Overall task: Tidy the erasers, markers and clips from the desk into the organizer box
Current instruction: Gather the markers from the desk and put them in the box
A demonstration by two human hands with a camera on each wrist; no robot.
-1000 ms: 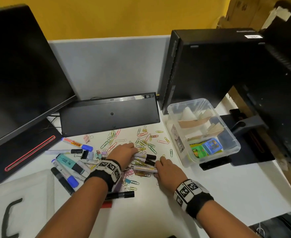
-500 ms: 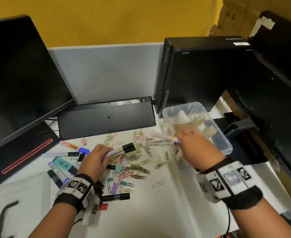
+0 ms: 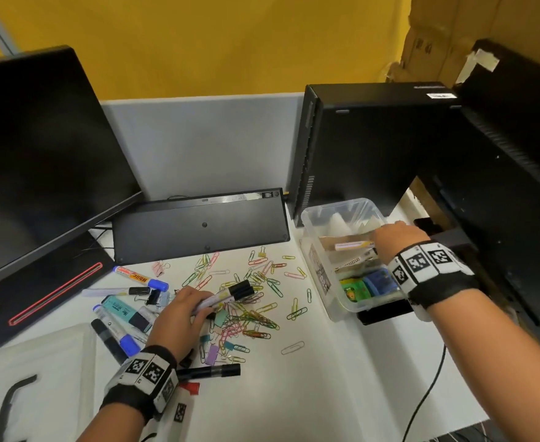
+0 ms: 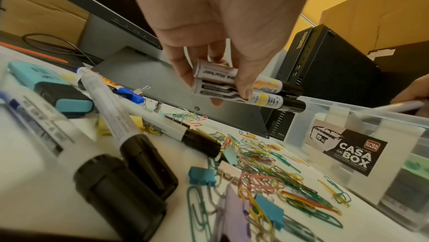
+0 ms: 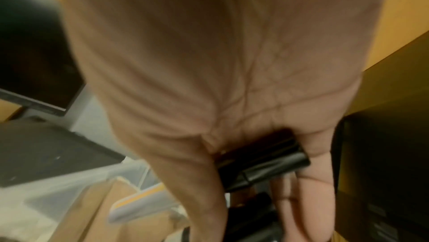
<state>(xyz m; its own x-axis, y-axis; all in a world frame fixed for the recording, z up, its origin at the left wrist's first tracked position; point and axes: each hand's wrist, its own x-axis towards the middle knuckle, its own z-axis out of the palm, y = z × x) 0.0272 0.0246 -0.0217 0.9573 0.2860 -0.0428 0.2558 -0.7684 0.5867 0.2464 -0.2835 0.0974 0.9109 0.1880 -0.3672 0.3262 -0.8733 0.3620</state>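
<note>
The clear organizer box stands at the right of the white desk, with cardboard dividers and a green eraser and a blue eraser inside. My right hand is over the box and grips white markers by their black caps. My left hand hovers just above the desk and grips two black-capped markers. Coloured paper clips and binder clips lie scattered below it. More markers and a teal highlighter lie to the left.
A leaning black keyboard and a monitor stand behind the clutter. A black PC tower is right behind the box, and a second screen is at the far right. The box lid lies at the near left.
My right hand carried its markers from the middle of the desk to over the box. My left hand lifted two markers off the pile.
</note>
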